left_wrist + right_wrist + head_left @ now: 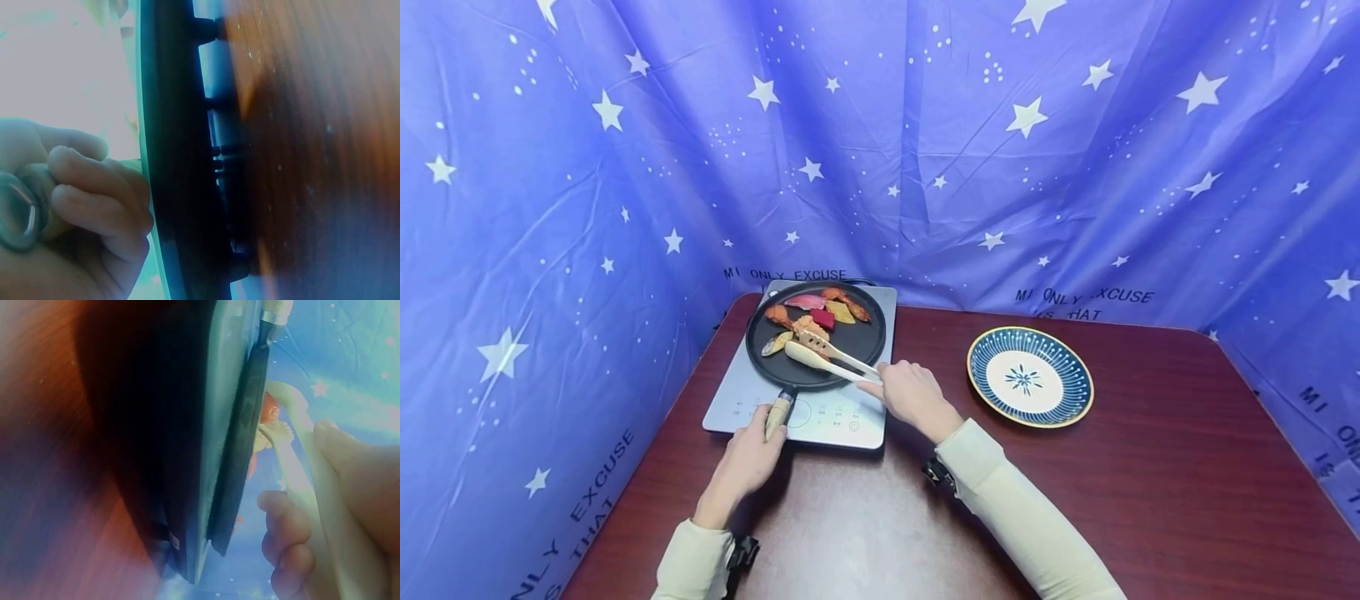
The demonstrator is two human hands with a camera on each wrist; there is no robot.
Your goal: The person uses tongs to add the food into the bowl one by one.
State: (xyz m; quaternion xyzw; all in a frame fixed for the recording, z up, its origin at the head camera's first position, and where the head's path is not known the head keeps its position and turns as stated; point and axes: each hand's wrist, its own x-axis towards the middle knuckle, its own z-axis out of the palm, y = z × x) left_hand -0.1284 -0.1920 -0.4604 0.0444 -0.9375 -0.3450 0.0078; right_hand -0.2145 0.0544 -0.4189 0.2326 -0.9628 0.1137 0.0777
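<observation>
My left hand [755, 450] grips the light handle [779, 413] of a round black frying pan [859, 350]; in the left wrist view its fingers [94, 209] curl round it. My right hand [917, 396] holds pale tongs [838, 369] between thumb and fingers. The tongs' tips are in the pan, right at a tan, breaded-looking piece of food [808, 327]. Around that piece lie a dark red chunk [822, 318], a yellow piece [841, 312], a pink slice [805, 302], a pale yellow-edged slice [777, 343] and orange-brown pieces [779, 316].
Beneath the pan is a flat silver cooktop [730, 408] with touch markings, near the table's back left. A blue-patterned plate [1030, 379] with a yellow rim stands to the right on the dark red wooden table [1157, 467]. Blue star-printed curtains [880, 125] enclose the back and sides.
</observation>
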